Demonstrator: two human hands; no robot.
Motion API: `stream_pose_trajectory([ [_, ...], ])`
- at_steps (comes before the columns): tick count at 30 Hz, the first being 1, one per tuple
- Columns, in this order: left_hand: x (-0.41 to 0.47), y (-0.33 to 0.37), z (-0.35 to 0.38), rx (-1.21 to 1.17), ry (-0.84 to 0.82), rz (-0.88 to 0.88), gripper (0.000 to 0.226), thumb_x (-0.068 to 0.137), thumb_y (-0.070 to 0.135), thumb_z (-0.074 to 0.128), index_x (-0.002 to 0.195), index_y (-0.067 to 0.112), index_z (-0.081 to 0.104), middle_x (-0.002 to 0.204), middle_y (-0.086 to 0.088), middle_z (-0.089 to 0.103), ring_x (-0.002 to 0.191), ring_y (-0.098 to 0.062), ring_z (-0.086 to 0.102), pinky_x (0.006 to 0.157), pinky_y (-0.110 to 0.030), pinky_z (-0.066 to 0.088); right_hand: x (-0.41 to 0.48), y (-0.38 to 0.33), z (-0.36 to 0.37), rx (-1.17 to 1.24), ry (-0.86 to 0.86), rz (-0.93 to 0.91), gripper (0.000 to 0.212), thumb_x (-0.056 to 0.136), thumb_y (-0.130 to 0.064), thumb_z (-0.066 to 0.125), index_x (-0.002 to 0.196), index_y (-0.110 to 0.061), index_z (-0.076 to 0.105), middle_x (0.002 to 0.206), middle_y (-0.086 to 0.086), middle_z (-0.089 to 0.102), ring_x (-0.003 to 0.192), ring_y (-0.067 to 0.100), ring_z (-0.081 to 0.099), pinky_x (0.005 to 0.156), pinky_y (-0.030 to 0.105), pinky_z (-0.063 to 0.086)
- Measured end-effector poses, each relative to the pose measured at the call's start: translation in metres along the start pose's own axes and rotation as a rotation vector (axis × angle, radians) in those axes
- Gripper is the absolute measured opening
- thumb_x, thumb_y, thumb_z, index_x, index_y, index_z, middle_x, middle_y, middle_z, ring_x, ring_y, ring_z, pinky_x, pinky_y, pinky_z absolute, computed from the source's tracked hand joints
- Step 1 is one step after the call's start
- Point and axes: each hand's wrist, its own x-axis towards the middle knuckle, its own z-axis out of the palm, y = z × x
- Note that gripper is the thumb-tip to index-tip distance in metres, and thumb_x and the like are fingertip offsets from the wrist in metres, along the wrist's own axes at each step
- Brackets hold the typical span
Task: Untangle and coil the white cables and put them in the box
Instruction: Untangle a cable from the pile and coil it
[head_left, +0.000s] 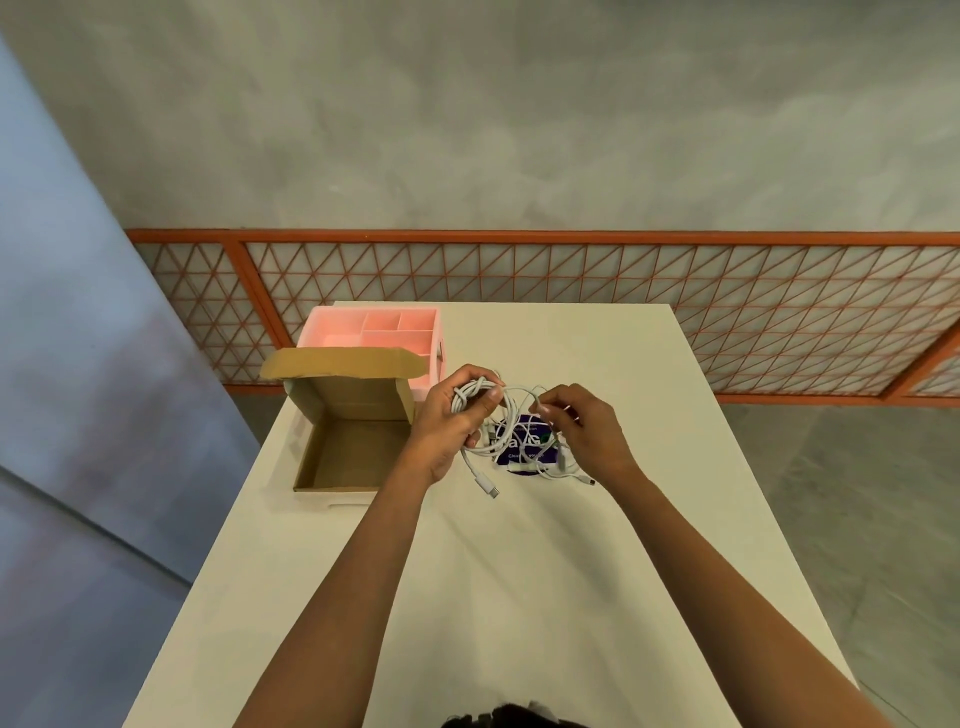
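The white worktop carries four items. An open cardboard box sits at the left edge, lid flap raised at its far side. A pink compartment tray stands just behind it, at the far left corner. A purple packet lies near the centre, with loose ends of the white cables resting on and beside it.

left grip curled, right grip pinching
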Motion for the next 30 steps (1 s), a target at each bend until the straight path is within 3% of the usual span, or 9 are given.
stream_pose_trajectory([
  [2,-0.001,0.0,0.002,0.02,-0.016,0.005,0.008,0.09,0.014,0.062,0.088,0.022,0.062,0.066,0.014,0.059,0.051,-0.008,0.035,0.042,-0.018,0.03,0.003,-0.002,0.001,0.017,0.044,-0.003,0.013,0.094,-0.006,0.054,0.088,-0.009,0.065,0.081,0.003,0.064,0.068,0.016,0.06,0.069,0.028,0.052],
  [7,-0.003,0.008,0.009,0.028,-0.065,0.036,0.006,0.091,0.007,0.06,0.097,0.008,0.058,0.065,0.012,0.057,0.051,0.002,0.049,0.045,-0.012,0.035,0.009,-0.014,0.003,0.314,0.131,0.113,0.017,0.096,-0.003,0.05,0.085,-0.012,0.061,0.073,0.006,0.066,0.063,0.009,0.064,0.068,0.022,0.056],
  [10,-0.001,0.008,0.009,0.033,-0.055,0.045,0.007,0.09,0.008,0.062,0.095,0.011,0.06,0.078,0.005,0.061,0.071,0.0,0.06,0.061,-0.013,0.047,0.011,-0.02,0.008,0.578,0.104,0.258,0.019,0.096,-0.001,0.049,0.085,-0.011,0.062,0.078,0.012,0.066,0.069,0.019,0.065,0.071,0.023,0.058],
  [12,0.0,0.006,0.008,0.047,-0.047,0.042,0.007,0.089,0.009,0.063,0.094,0.015,0.061,0.081,0.006,0.062,0.076,0.0,0.061,0.063,-0.014,0.048,0.011,-0.022,0.012,0.692,0.08,0.337,0.019,0.096,-0.002,0.049,0.085,-0.009,0.062,0.079,0.014,0.065,0.071,0.023,0.063,0.072,0.025,0.058],
  [17,-0.001,0.003,0.009,0.074,-0.05,0.044,0.011,0.089,0.004,0.061,0.1,0.002,0.06,0.072,0.009,0.06,0.056,0.007,0.054,0.049,-0.005,0.037,0.011,-0.025,0.013,0.73,0.115,0.351,0.022,0.096,0.001,0.047,0.083,-0.009,0.06,0.072,0.01,0.058,0.064,0.016,0.054,0.064,0.021,0.053],
  [21,0.001,0.002,0.008,0.05,-0.046,0.03,0.009,0.09,0.005,0.061,0.098,0.006,0.06,0.065,0.017,0.061,0.057,0.005,0.055,0.048,-0.007,0.038,0.012,-0.029,0.012,0.829,0.068,0.425,0.021,0.096,0.001,0.046,0.084,-0.007,0.061,0.076,0.011,0.06,0.067,0.017,0.057,0.064,0.018,0.055],
  [26,0.004,-0.001,0.007,0.001,-0.051,-0.012,0.008,0.089,0.008,0.062,0.091,0.016,0.062,0.073,0.009,0.064,0.065,0.002,0.057,0.051,-0.009,0.04,0.007,-0.033,0.019,0.962,-0.077,0.58,0.017,0.096,0.005,0.044,0.1,0.005,0.061,0.091,0.014,0.064,0.084,0.018,0.063,0.07,0.018,0.057],
  [30,0.004,-0.007,0.007,0.008,-0.04,-0.005,0.008,0.089,0.007,0.062,0.092,0.014,0.061,0.08,0.001,0.062,0.064,0.004,0.058,0.052,-0.007,0.04,0.003,-0.035,0.021,0.944,-0.149,0.627,0.016,0.092,0.006,0.051,0.106,0.004,0.059,0.084,0.014,0.066,0.071,0.016,0.066,0.063,0.019,0.057],
])
